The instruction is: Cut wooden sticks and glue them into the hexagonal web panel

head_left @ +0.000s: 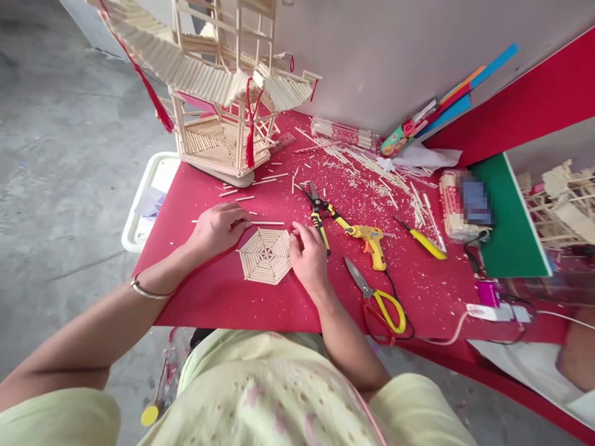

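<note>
A flat hexagonal panel of thin wooden sticks, laid in rings around a small star-shaped centre, lies on the red table before me. My left hand is at its upper left, fingers bent together on a thin wooden stick that lies just above the panel's top edge. Part of that stick is hidden by the hand. At the panel's right corner is my right hand, its fingers curled and its thumb against the edge. Further back stands a pavilion model of wooden sticks with red tassels.
Right of my right hand lie pliers, a yellow glue gun, scissors and a yellow-handled cutter. Loose sticks and scraps are scattered behind them. A power strip sits at the right; another person's arm shows beyond.
</note>
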A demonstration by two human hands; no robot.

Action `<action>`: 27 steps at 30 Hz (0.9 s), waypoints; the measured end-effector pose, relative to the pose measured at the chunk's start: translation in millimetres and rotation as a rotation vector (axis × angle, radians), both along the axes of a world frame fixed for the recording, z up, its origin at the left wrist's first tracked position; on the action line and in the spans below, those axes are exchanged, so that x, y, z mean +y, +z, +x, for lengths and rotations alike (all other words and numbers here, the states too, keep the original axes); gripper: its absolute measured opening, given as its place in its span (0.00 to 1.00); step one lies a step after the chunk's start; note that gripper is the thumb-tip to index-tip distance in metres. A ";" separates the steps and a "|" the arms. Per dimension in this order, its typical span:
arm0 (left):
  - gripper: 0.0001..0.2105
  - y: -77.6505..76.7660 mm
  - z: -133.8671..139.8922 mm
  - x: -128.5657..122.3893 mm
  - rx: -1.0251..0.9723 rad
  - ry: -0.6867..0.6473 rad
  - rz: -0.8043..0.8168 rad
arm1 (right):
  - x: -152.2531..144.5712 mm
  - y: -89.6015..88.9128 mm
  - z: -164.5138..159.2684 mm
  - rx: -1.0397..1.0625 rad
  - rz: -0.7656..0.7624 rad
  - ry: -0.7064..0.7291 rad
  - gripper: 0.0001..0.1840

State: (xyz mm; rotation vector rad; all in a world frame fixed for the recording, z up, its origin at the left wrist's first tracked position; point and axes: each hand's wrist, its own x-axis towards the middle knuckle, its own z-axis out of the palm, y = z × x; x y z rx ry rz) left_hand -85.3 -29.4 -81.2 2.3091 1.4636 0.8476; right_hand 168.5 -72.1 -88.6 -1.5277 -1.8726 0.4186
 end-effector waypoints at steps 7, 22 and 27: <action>0.12 3.3 1.6 -1.6 0.022 -0.009 -0.006 | 1.2 7.1 -4.2 -0.086 -0.065 -0.006 0.20; 0.06 3.4 1.1 -1.7 0.033 -0.058 -0.060 | 7.6 14.0 -4.4 -0.117 -0.164 0.015 0.20; 0.07 7.8 2.3 -0.6 0.047 -0.074 -0.090 | 7.7 12.1 -1.6 -0.108 -0.178 0.043 0.21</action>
